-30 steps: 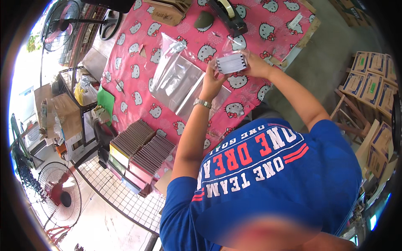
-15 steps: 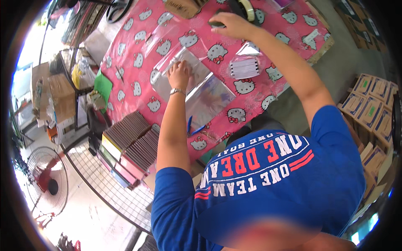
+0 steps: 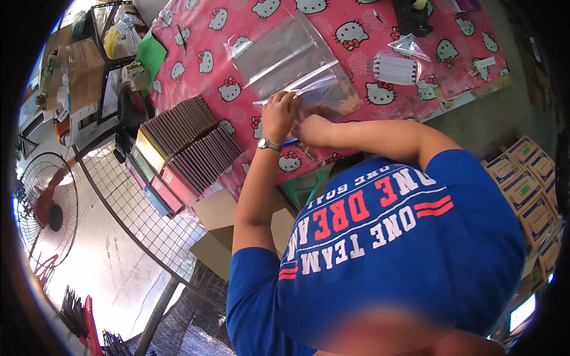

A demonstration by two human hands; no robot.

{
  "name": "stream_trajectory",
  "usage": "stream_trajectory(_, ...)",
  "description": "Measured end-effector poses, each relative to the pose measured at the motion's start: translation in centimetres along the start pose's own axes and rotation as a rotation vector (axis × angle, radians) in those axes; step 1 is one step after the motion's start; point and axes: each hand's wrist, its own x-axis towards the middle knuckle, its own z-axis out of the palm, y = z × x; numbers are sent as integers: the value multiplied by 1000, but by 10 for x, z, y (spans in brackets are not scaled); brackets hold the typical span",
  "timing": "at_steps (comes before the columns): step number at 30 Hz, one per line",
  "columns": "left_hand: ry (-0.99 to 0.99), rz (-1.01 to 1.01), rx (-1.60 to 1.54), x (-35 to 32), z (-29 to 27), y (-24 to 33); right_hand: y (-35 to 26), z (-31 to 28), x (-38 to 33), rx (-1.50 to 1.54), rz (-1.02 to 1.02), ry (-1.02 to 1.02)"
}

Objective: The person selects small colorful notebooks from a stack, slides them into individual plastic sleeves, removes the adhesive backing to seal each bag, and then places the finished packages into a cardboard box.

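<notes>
Clear plastic sleeves [image 3: 288,56] lie on the pink cartoon-print tablecloth [image 3: 228,127] in front of me, shiny and creased. At their near edge is my left hand [image 3: 280,118], closed with its fingers together on the plastic; a metal-band watch is on that wrist. My right hand [image 3: 313,129] is beside it, fingers curled in at the same edge. What those fingers hold, if anything, is hidden. A blue tool [image 3: 291,142], partly covered, rests just below the hands. Farther right sits a bundle of white cards or small pads [image 3: 395,69] in clear wrap.
A black tape dispenser [image 3: 414,21] stands at the far right of the table. Stacked booklets [image 3: 187,142] fill the left edge near a green sheet [image 3: 152,59]. A standing fan [image 3: 50,204] and wire-mesh rack [image 3: 142,207] are at left, cartons [image 3: 522,190] at right.
My right hand has come back from the tape dispenser to the near edge of the plastic, next to my left. My left hand has moved from the middle of the plastic to that edge.
</notes>
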Motion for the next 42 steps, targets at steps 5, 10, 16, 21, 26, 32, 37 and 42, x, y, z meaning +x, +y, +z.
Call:
stream_trajectory(5, -30, -108, -91, -32, 11, 4, -1, 37, 15, 19, -58, 241)
stream_trajectory(10, -39, -112, -117, -42, 21, 12, -19, 48, -15, 7, -89, 130)
stream_trajectory(16, -174, -165, 64, -81, 43, 40, -29, -63, -122, 204, -117, 99)
stream_trajectory(21, -106, -144, 40, -98, 67, 42, -1, -110, -120, 332, 49, 176)
stream_trajectory(26, -115, -131, 16, -95, 82, 46, 8, -63, -30, 454, -23, 441)
stream_trajectory(32, -21, -123, -101, -97, 74, 60, 7, -13, 17, 108, -33, 211)
stream_trajectory(37, 58, -143, -133, -110, 92, 55, -18, -20, 28, -139, 164, -177)
stream_trajectory(42, -35, -171, -251, -109, 90, 61, -21, -24, 31, -144, 275, -137)
